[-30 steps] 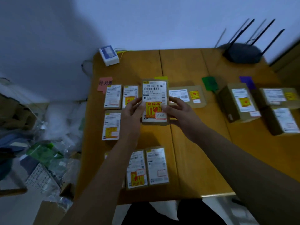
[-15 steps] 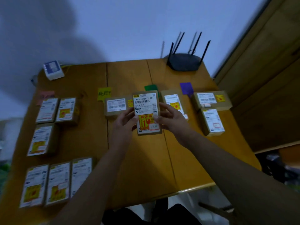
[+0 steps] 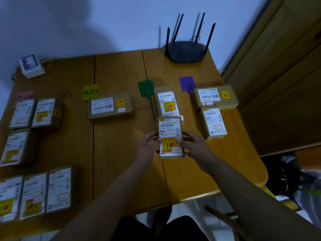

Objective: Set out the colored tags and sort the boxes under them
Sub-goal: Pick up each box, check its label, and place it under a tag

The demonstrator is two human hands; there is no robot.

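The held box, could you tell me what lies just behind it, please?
Another labelled box below the green tag; the held box covers its near edge, so contact is unclear.

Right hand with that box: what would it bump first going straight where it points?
Probably the far box beside the green tag: right hand and left hand grip the held box just short of it; depth unclear.

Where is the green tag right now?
In the head view the green tag lies toward the table's far side, right of centre, between the yellow tag and the purple tag, just left of a labelled box.
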